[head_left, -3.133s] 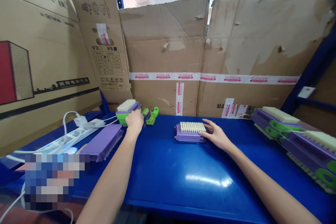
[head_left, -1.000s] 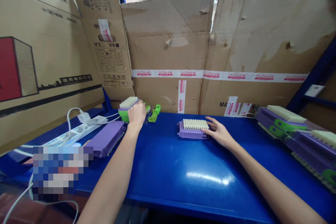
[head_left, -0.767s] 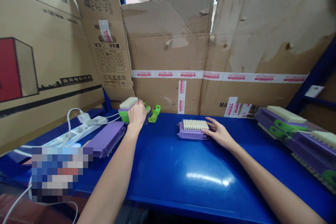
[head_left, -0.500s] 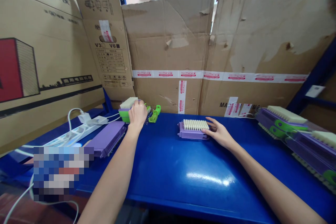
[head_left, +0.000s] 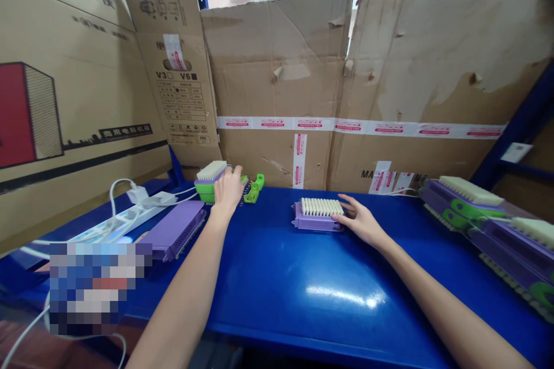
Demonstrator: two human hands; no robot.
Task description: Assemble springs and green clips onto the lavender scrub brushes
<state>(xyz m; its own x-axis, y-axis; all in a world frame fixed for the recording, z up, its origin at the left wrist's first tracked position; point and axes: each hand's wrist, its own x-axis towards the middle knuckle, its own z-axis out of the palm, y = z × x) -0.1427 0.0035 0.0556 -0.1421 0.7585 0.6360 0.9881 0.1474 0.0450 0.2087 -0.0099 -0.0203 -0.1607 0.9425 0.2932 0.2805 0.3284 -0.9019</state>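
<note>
My right hand is at the right end of a purple block with a cream, toothed top, in the middle of the table. Its thumb rests on the near side and its fingers reach round the far side. At the back left, my left hand is bent with its fingertips turned away, so whatever they pinch is hidden. It is beside a green and purple block with a similar cream top. Small dark metallic pieces lie right of this hand, next to a green plastic part.
A flat purple casing and a white power strip with cables lie at the left. Purple and green blocks line the right edge of the blue table. Cardboard sheets wall off the back.
The fingers of my left hand have shifted slightly at the back left. My right hand stays at the purple block. The whole view has moved a little.
</note>
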